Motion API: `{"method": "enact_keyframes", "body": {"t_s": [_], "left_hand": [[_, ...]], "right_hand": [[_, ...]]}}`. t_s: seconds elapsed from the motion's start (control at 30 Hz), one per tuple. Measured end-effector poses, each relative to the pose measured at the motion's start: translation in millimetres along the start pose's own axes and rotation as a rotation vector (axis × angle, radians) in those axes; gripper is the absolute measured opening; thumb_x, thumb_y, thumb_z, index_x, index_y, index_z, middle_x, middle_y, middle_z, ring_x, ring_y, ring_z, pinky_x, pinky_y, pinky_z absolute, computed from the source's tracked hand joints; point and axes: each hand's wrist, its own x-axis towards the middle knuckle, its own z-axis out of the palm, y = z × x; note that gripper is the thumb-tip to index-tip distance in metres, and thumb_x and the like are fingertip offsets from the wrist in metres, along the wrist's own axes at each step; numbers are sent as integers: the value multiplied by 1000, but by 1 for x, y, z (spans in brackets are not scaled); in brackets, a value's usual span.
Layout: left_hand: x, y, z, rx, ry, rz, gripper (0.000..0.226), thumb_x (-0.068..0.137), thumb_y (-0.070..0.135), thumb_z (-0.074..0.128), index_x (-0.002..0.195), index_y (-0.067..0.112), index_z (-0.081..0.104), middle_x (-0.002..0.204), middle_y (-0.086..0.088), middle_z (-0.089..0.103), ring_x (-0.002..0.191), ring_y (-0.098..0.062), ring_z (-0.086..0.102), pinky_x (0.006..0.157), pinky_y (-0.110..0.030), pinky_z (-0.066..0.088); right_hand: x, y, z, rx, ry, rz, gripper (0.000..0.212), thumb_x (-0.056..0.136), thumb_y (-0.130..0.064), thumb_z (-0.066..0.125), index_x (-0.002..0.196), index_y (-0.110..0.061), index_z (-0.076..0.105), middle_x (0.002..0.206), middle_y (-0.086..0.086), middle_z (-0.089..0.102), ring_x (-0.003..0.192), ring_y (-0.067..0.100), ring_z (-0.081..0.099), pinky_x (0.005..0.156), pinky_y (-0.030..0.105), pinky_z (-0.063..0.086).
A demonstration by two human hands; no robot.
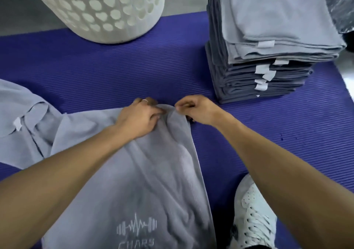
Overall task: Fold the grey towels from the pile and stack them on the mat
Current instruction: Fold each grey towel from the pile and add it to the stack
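A light grey towel [153,172] with a white dumbbell logo lies rumpled on the purple mat [115,66], running from my lap toward the middle. My left hand [139,118] and my right hand [195,110] meet at its far edge, and each pinches the cloth there. More loose grey towel [23,114] with a white tag bunches at the left. A tall stack of folded grey towels [264,57] stands on the mat at the right.
A white laundry basket [101,7] with heart-shaped holes stands at the back left, partly on the mat. My white sneaker [252,216] rests on the mat at the lower right. Grey floor lies beyond the mat.
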Motion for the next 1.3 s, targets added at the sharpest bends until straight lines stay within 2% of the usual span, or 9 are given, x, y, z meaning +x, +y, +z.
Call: {"method": "enact_keyframes", "body": {"t_s": [0.17, 0.3, 0.37, 0.57, 0.7, 0.87, 1.03, 1.13, 1.3], "left_hand": [[10, -13, 8, -316, 189, -68, 40, 80, 42, 53, 112, 24, 70, 105, 2, 69, 100, -24, 64, 88, -39, 51], [24, -9, 7, -323, 155, -117, 25, 78, 55, 55, 87, 36, 67, 88, 3, 66, 90, -27, 62, 82, -41, 52], [31, -7, 2, -395, 148, -159, 17, 85, 47, 62, 73, 36, 63, 81, 5, 67, 87, -24, 63, 78, -39, 52], [32, -5, 9, -461, 257, -219, 14, 93, 29, 64, 80, 24, 64, 73, 7, 62, 80, -19, 61, 68, -28, 38], [32, -3, 6, -473, 249, -219, 17, 92, 33, 66, 81, 20, 67, 71, 6, 63, 75, -18, 61, 65, -30, 41], [16, -10, -7, -462, 289, -232, 6, 88, 20, 69, 92, 19, 72, 88, 1, 73, 86, -19, 66, 78, -30, 50], [-35, -49, -28, -481, 334, -229, 9, 86, 13, 71, 91, 21, 71, 87, 11, 69, 84, -8, 64, 77, -6, 40], [-65, -78, -26, -471, 382, -241, 14, 87, 12, 71, 88, 26, 69, 87, 13, 69, 84, -6, 64, 82, -15, 46], [-93, -118, -25, -404, 499, -298, 9, 87, 15, 69, 91, 21, 72, 93, 5, 67, 90, -17, 62, 86, -31, 49]], "right_hand": [[-4, 7, -12, 41, 82, 31, 4, 88, -15, 73, 88, -12, 71, 68, -5, 65, 52, -4, 55, 54, 13, 45], [-10, 15, -24, 52, 242, 45, 8, 86, -14, 75, 85, -13, 68, 79, 15, 69, 64, 7, 60, 61, 21, 53], [-11, 16, -22, 71, 312, 52, 6, 89, -11, 71, 84, -13, 68, 86, 20, 70, 68, 13, 61, 65, 26, 55], [-4, 10, -11, 55, 233, 185, 24, 87, -42, 71, 95, -19, 69, 86, -4, 71, 68, 4, 62, 60, 15, 47], [2, 10, -10, -123, 369, 149, 9, 88, -18, 72, 88, -12, 65, 82, 5, 70, 72, 18, 66, 60, 25, 55], [0, 1, 0, -264, 518, 39, 11, 85, -10, 68, 87, -6, 58, 78, 4, 63, 72, 23, 62, 62, 38, 56], [10, -48, 36, -172, 279, -79, 4, 86, -8, 65, 91, -9, 65, 81, -1, 67, 70, 13, 62, 56, 15, 48], [17, -75, 72, -150, 152, -135, 8, 86, -8, 62, 92, -11, 68, 74, -7, 64, 58, 3, 56, 46, 9, 41], [30, -99, 120, -164, 49, -217, 9, 88, -5, 61, 88, -10, 68, 73, -9, 66, 60, 0, 58, 57, 14, 51]]}}
